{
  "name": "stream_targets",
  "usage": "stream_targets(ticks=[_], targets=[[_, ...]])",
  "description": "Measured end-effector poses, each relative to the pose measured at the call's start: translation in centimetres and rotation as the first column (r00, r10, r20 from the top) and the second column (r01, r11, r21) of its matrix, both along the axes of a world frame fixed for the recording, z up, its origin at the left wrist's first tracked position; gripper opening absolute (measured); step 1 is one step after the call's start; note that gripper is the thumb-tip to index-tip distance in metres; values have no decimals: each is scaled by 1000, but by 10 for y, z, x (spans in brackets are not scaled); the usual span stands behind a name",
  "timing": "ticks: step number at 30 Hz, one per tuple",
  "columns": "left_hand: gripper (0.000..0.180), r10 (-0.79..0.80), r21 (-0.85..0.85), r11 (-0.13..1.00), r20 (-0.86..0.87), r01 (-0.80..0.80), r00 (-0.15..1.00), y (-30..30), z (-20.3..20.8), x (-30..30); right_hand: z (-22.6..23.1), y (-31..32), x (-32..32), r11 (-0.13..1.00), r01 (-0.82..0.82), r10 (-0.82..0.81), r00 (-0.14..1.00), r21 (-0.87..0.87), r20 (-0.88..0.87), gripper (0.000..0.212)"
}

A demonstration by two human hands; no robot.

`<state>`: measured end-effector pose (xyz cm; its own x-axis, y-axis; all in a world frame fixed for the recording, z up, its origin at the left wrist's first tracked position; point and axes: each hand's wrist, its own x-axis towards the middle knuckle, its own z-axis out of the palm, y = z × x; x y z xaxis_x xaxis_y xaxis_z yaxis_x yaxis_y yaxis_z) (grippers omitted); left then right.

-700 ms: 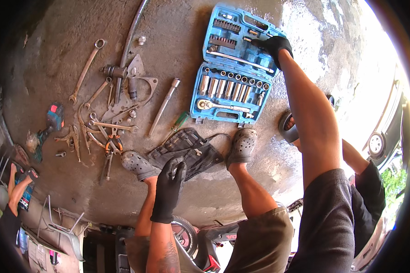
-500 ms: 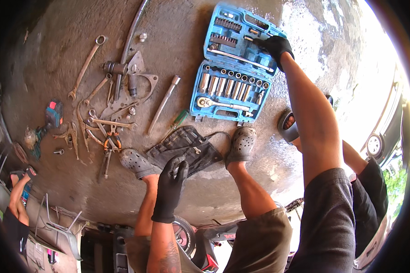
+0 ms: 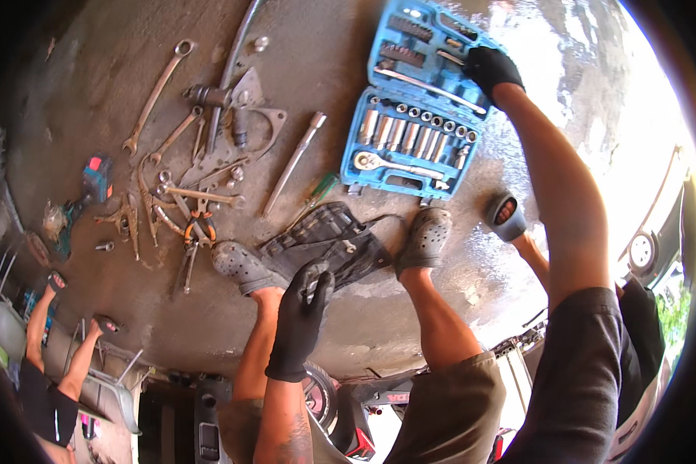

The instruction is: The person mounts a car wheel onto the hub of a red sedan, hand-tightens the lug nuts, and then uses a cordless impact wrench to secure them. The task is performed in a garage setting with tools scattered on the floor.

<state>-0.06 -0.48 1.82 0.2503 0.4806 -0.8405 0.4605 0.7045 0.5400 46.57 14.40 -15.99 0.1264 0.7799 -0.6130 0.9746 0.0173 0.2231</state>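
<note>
Left hand: nearest to us, this black-gloved hand is raised above the fabric tool pouch; we log the fingers curled closed on a small shiny piece, too small for us to tell its kind.
Clogs: we find one grey clog to the left of the pouch and the other to its right.
Tool pouch: black fabric, lying spread on the floor between the clogs, a small wrench on top.
Screwdriver and bar: just beyond the pouch we note a green-handled screwdriver and a long metal bar.
Loose tools: to the left, pliers with orange handles lie near several wrenches.
Socket case: the blue case lies open on the floor ahead; we see a ratchet and sockets in its nearer half, a metal rod in the farther.
Right hand: gloved in black, over the farther half's right side; fingertips hidden, so we cannot tell whether it grasps anything.
</note>
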Motion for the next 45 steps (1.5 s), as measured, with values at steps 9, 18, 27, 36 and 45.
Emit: stream_targets(ticks=[9, 18, 27, 36, 45], targets=[[38, 57, -61, 996, -45, -60, 997, 5, 0, -2, -29, 15, 38, 975, 5, -29, 994, -221, -106, 53], [30, 77, -61, 995, -44, -79, 996, -14, 6, 8, 20, -7, -38, 828, 559, -547, 791, -41, -274, 37], [31, 137, -96, 986, 14, -135, 990, -29, 12, 2, 2, -153, -115, 758, 566, -395, 795, 326, -460, 67], [24, 383, 81, 924, -151, -375, 911, -27, -11, -83, 46, -278, -316, 612, 783, -699, 471, -110, -539, 48], [30, 158, -147, 978, 85, -145, 984, -91, 155, -45, 74, -309, -277, 701, 304, -638, 672, -645, -377, 35]])
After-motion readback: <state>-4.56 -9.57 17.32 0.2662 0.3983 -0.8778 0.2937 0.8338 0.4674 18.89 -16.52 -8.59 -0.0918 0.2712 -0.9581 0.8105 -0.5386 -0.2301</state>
